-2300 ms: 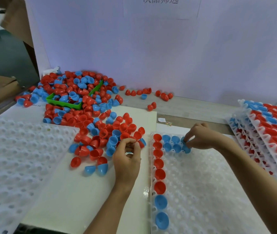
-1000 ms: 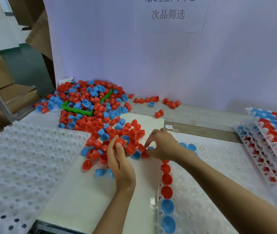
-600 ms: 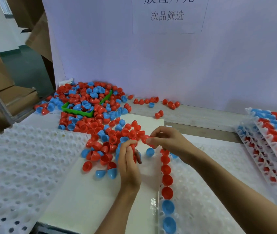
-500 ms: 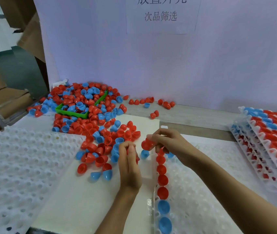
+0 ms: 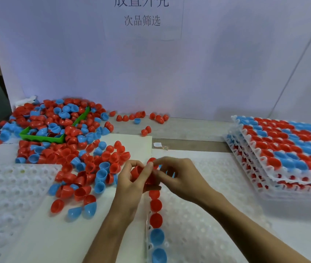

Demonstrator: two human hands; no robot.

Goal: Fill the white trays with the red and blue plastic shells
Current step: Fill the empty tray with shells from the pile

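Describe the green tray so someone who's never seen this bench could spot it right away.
Look at the big pile of loose shells at the far left by the white backdrop. The green tray sits half buried in it, the only green, straight-edged thing among round red and blue pieces.

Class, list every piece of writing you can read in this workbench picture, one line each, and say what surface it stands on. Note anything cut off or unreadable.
"次品筛选": dark printed characters on the white paper sheet stuck to the pale wall behind the bench.
Line above it on the same sheet: larger characters, tops cut off by the frame edge, so not surely readable.
Small white tag on the bench: no text legible.
Red and blue plastic shells and white trays: no markings visible.
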